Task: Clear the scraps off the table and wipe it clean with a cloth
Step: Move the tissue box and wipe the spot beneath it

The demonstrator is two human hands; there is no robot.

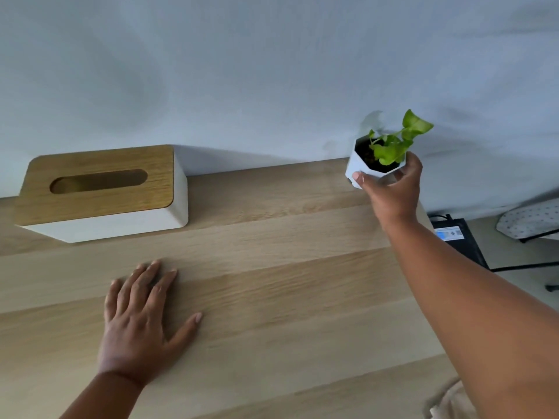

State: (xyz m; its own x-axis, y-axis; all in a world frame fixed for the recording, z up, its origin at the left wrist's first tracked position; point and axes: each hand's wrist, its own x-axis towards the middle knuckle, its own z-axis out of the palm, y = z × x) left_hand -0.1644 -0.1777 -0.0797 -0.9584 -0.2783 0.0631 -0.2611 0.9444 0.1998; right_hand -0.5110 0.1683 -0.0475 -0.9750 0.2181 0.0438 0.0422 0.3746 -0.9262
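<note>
A light wooden table (272, 267) fills the lower view and meets a pale wall at the back. My right hand (393, 189) reaches to the table's far right corner and grips a small white faceted plant pot (355, 167) holding a green leafy plant (393, 143); the pot is tilted, and I cannot tell whether its base touches the table. My left hand (142, 322) lies flat on the tabletop with fingers spread, holding nothing. No scraps show on the table. A beige fabric (447, 400) peeks out under my right forearm at the bottom right.
A white tissue box with a wooden slotted lid (99, 192) stands at the back left against the wall. Beyond the table's right edge, on the floor, lie a dark box with a blue label (453, 237) and a dotted padded item on a black frame (529, 220).
</note>
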